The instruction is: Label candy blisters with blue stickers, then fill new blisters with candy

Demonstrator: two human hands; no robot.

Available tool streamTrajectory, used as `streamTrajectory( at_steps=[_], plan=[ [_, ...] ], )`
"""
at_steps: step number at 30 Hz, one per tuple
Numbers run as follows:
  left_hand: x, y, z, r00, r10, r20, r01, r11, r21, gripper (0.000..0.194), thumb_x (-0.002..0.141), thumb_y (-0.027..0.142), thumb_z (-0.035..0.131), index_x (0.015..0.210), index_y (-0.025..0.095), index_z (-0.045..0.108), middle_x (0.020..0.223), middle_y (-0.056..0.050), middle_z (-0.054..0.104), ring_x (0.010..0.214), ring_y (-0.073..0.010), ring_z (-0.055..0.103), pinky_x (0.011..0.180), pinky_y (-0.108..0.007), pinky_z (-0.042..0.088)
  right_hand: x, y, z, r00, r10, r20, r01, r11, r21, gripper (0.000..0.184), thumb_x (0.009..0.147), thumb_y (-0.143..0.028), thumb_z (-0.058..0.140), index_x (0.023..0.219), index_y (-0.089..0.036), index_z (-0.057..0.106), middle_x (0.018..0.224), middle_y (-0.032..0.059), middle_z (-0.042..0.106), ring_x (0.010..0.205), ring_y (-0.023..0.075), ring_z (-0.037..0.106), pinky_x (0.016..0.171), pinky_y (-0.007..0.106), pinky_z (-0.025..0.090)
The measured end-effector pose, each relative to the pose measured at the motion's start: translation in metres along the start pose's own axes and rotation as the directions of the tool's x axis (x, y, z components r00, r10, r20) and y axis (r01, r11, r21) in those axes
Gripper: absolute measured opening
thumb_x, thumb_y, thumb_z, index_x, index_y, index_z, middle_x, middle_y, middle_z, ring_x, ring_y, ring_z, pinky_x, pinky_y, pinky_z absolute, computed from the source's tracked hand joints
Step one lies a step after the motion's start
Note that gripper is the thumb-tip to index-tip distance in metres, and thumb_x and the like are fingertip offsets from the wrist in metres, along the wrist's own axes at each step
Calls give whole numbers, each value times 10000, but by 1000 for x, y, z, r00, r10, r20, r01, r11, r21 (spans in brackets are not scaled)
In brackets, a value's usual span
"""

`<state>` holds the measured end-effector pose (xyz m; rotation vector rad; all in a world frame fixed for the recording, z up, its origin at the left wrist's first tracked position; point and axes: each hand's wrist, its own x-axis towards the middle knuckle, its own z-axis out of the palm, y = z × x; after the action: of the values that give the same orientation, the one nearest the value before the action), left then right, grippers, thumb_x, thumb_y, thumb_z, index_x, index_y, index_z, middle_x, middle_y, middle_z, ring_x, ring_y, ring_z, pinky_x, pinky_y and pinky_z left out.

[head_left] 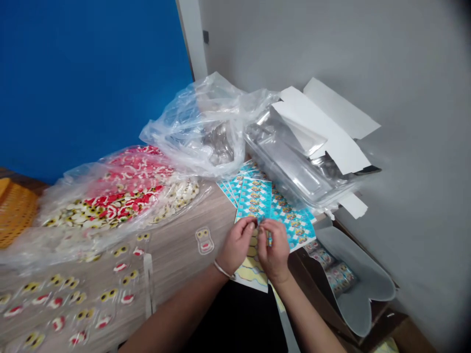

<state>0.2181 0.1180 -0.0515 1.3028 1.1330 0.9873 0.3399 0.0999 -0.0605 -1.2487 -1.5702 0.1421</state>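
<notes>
My left hand point(238, 244) and my right hand point(274, 251) meet at the table's front edge, fingers pinched together on a small item I cannot make out. Beneath them lies a printed card point(253, 274) with a yellow figure on blue. Just beyond the fingertips, several turquoise printed cards point(257, 196) fan out on the wooden table point(184, 245). A bangle circles my left wrist. One clear blister piece with eyes and a mouth point(204, 240) lies left of my hands.
A plastic bag of red, white and yellow pieces point(117, 191) sits at left, with rows of eye-and-mouth pieces point(73, 299) in front. A crumpled clear bag point(206, 127), clear trays with white card point(309, 157), an orange basket point(13, 208) and a box of packets point(336, 274) surround.
</notes>
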Motion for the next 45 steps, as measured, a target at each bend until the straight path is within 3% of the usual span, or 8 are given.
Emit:
streamTrajectory(
  at_steps=[3,8,14,19,23,28,38,45],
  plan=[
    [-14,10,-11,981,-193,29,183,856,-484,349,904,480,512,1040,187,643,975,-81,674,918,-206,620,831,-321,473,-12,-4,17,975,-185,124,193,980,-55,281,883,-135,553,1130,-267,568,1020,94,637,1001,258,614,868,468,520],
    [-15,-5,-22,941,-326,-94,190,736,-650,295,756,438,707,850,171,624,816,-22,637,786,-142,595,744,-248,468,-18,-10,32,926,-262,271,278,960,-23,345,883,-129,554,1207,-247,555,1090,113,626,1073,265,585,928,494,494],
    [-4,-23,-33,903,-361,-233,261,891,-372,284,801,474,616,794,190,596,696,3,608,620,-145,582,584,-249,429,-25,-8,19,842,-236,485,317,944,-90,90,894,-225,593,981,-235,615,945,81,655,955,255,587,862,467,465],
    [1,-3,-56,942,1,-337,54,987,154,181,852,374,592,831,216,677,735,-17,653,705,-154,593,660,-245,403,-37,1,10,730,-188,657,386,907,-169,84,926,-236,553,901,-241,634,857,49,674,865,227,585,894,463,403],
    [12,21,-75,938,-70,-340,86,996,33,222,834,403,596,784,192,645,625,12,590,556,-117,531,559,-223,391,-35,8,1,779,-76,623,237,955,-180,117,929,-241,542,877,-236,646,830,47,674,827,219,591,873,434,409],
    [-2,31,-90,916,-399,-32,345,827,-445,330,726,447,713,689,161,553,567,42,533,451,-63,466,454,-174,348,1,-4,-5,900,265,347,-287,958,12,225,976,-336,446,1071,-219,614,1050,84,658,1005,229,600,875,386,461],
    [-70,8,-123,857,-515,-6,439,737,-514,349,716,424,775,801,131,608,578,56,526,435,-27,428,423,-146,327,-7,-47,44,596,243,765,-640,720,269,331,900,-366,589,1198,-232,541,928,24,662,850,177,644,791,317,507],
    [-100,-1,-164,795,-590,-142,415,699,-583,351,688,391,808,809,135,600,565,61,519,432,-27,426,425,-144,310,-34,-38,34,559,55,827,-69,997,-20,333,913,-356,598,1226,-246,598,1062,95,684,1027,274,599,919,439,405]
  ],
)
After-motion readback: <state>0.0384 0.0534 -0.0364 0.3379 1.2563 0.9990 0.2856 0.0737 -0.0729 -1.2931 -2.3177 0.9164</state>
